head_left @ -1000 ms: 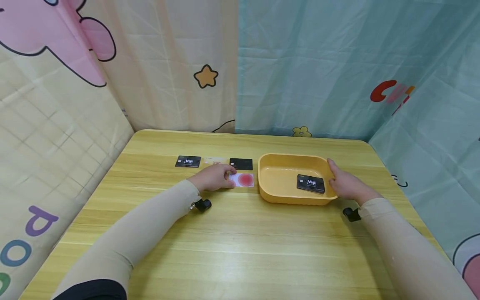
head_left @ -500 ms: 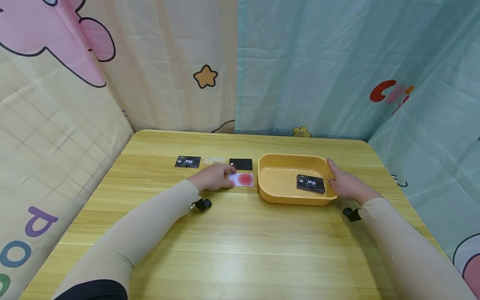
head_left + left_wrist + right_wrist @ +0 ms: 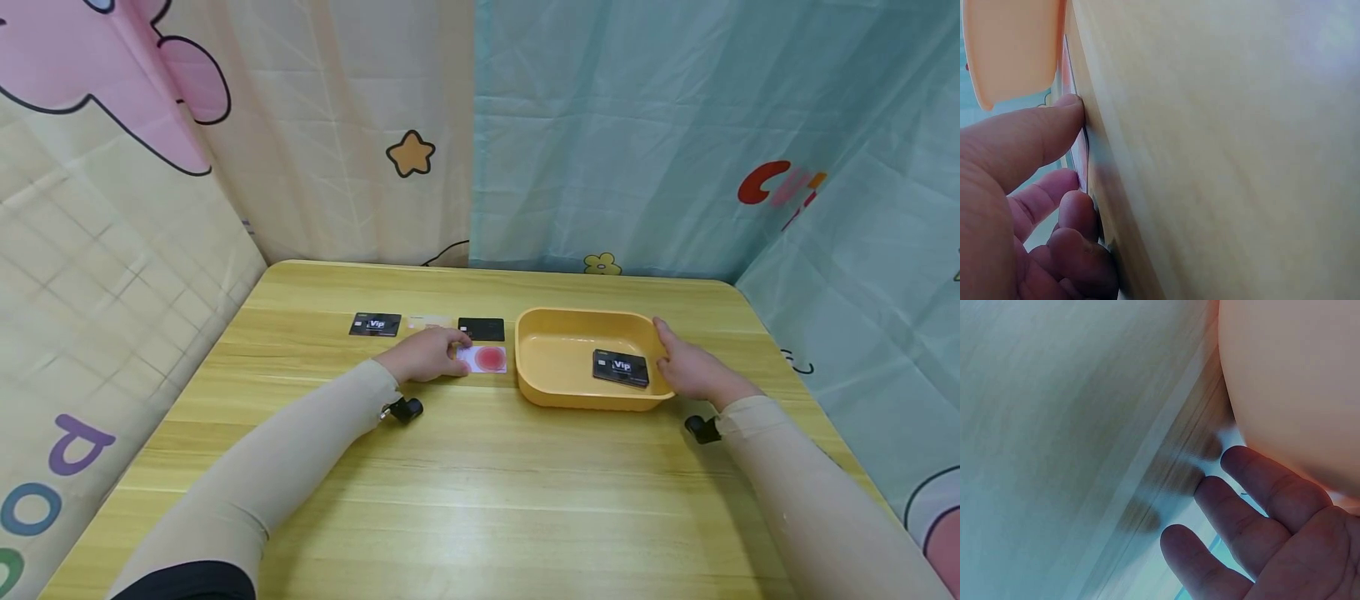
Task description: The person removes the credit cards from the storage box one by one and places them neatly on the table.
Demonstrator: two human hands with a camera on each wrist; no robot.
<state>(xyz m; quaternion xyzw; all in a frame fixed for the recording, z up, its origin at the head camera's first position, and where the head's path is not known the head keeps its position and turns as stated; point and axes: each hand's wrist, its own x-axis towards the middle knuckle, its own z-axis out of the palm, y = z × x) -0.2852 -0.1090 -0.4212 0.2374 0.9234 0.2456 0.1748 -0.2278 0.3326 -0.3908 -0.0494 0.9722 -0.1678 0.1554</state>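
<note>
In the head view, my left hand (image 3: 426, 354) holds a white card with a red circle (image 3: 489, 359) by its left end, thumb at the near edge and a finger at the far edge. The card lies flat on the table. Seen from the left wrist, the thumb (image 3: 1054, 128) touches the card's edge, and other fingers curl beside it. My right hand (image 3: 697, 367) grips the right rim of a yellow plastic tray (image 3: 555, 393), thumb over the inner side. Its other fingers (image 3: 1235, 519) extend below the tray's outer wall. Inside the tray lies a small stack of black Vip cards (image 3: 621, 367).
Behind the left hand, a black Vip card (image 3: 375, 324), a pale card (image 3: 430, 322) partly covered by the hand, and a black card (image 3: 482, 329) lie in a row. The wooden table (image 3: 465, 500) meets patterned curtains (image 3: 600, 150) at its back and sides.
</note>
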